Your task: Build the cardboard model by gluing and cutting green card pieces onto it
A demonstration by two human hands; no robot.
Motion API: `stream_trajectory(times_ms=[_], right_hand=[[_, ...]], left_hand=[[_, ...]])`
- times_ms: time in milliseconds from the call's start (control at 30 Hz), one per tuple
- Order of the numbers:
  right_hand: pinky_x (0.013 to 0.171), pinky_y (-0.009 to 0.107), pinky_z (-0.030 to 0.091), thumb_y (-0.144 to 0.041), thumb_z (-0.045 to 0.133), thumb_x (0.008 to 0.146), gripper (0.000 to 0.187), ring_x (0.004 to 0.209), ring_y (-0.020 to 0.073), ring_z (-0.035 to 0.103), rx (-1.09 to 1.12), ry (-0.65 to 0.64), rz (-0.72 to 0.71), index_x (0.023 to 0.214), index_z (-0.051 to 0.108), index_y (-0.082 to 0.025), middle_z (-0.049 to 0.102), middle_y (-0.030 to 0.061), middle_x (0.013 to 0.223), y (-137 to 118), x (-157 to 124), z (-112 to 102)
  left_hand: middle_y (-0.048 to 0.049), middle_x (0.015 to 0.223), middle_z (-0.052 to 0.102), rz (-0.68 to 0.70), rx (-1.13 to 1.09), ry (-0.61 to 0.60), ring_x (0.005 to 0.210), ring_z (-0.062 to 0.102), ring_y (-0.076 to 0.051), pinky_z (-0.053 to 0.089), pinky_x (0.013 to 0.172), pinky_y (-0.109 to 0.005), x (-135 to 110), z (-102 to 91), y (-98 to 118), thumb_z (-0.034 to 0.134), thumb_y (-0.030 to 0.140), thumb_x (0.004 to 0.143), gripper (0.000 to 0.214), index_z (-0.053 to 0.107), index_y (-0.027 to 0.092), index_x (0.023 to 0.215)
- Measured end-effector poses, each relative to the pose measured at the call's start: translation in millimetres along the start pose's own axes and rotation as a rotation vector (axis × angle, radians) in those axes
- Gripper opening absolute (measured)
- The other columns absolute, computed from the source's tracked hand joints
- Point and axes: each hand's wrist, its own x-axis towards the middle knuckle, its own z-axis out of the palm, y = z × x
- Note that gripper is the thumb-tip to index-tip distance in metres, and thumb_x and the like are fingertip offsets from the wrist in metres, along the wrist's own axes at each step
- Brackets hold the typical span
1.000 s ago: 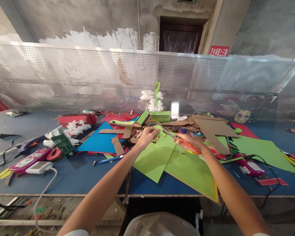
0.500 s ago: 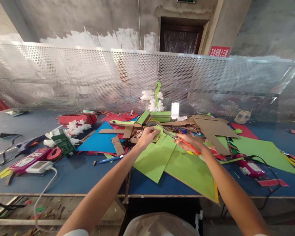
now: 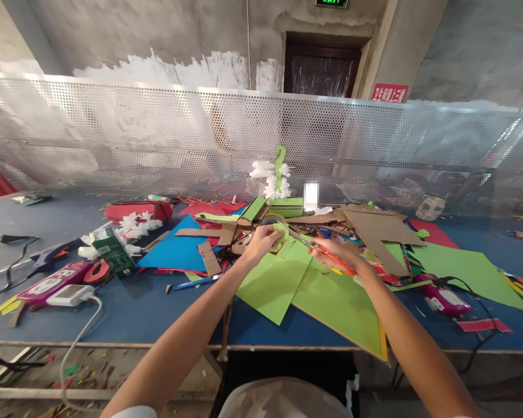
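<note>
My left hand pinches a small piece of green paper between thumb and fingers. My right hand is closed round the orange handles of a pair of scissors. The blades point left and reach the edge of the green piece; whether they are open or closed is hard to make out. Below both hands lie a green sheet and a larger green sheet with a yellow edge. Behind them stands a green hooked cutout with white tissue tufts.
To the left lie a blue sheet, a dark green box, a glue gun and a magenta power strip. Cut cardboard and another magenta power strip lie right. A perforated metal screen closes off the back.
</note>
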Motion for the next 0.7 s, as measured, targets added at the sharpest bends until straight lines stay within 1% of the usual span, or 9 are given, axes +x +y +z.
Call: stream_trajectory(times_ms=[167, 367, 567, 700], right_hand=[[0.048, 0.023, 0.03, -0.091, 0.049, 0.088, 0.075, 0.058, 0.0114, 0.038, 0.001, 0.004, 0.018, 0.105, 0.058, -0.019, 0.044, -0.0037, 0.072, 2.0, -0.9, -0.3], [0.048, 0.024, 0.029, -0.095, 0.049, 0.084, 0.079, 0.058, 0.0115, 0.037, -0.021, 0.001, 0.005, 0.104, 0.057, -0.019, 0.041, -0.0045, 0.071, 1.7, -1.3, -0.1], [0.049, 0.024, 0.029, -0.092, 0.048, 0.087, 0.075, 0.058, 0.0119, 0.039, -0.033, 0.008, 0.01, 0.103, 0.056, -0.02, 0.042, -0.0043, 0.071, 1.8, -1.0, 0.3], [0.048, 0.024, 0.028, -0.088, 0.052, 0.088, 0.07, 0.056, 0.0117, 0.038, -0.04, -0.005, 0.02, 0.103, 0.055, -0.021, 0.042, -0.0052, 0.07, 1.7, -0.8, 0.1]], left_hand=[[0.0025, 0.057, 0.049, -0.007, 0.003, 0.005, 0.05, 0.041, -0.009, 0.027, 0.05, -0.025, 1.0, -0.3, -2.1, 0.081, 0.06, 0.069, 0.047, 0.063, 0.016, 0.07], [0.0032, 0.057, 0.048, -0.008, 0.034, 0.007, 0.05, 0.04, -0.009, 0.027, 0.05, -0.025, 0.3, 0.2, 0.3, 0.079, 0.059, 0.069, 0.046, 0.063, 0.016, 0.069], [0.0041, 0.055, 0.045, -0.012, 0.044, 0.003, 0.05, 0.039, -0.009, 0.026, 0.05, -0.025, -2.1, 1.8, 5.3, 0.077, 0.059, 0.067, 0.045, 0.063, 0.016, 0.069], [0.0046, 0.055, 0.044, -0.009, 0.046, -0.007, 0.05, 0.039, -0.009, 0.027, 0.05, -0.025, -3.0, 2.5, 7.3, 0.078, 0.061, 0.067, 0.047, 0.062, 0.017, 0.068]])
